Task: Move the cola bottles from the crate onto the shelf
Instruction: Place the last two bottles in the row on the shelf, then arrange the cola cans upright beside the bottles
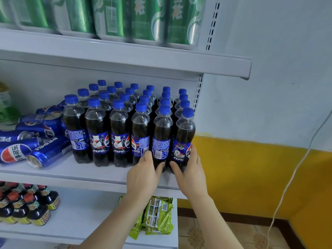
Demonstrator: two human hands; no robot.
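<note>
Seating two cola bottles on the shelf (pixel 89 174) beside full rows (pixel 115 108): left hand (pixel 143 174) wrapped round one front bottle (pixel 161 139), right hand (pixel 190 169) round the end bottle (pixel 185 137). Next, probably: letting go, returning to the unseen crate.

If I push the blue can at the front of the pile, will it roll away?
Probably. The front blue can lies on its side near the shelf edge, so a push across it could send it rolling, maybe off. It looks like smooth metal, likely slippery. The cola bottles beside it might stop it going right.
</note>
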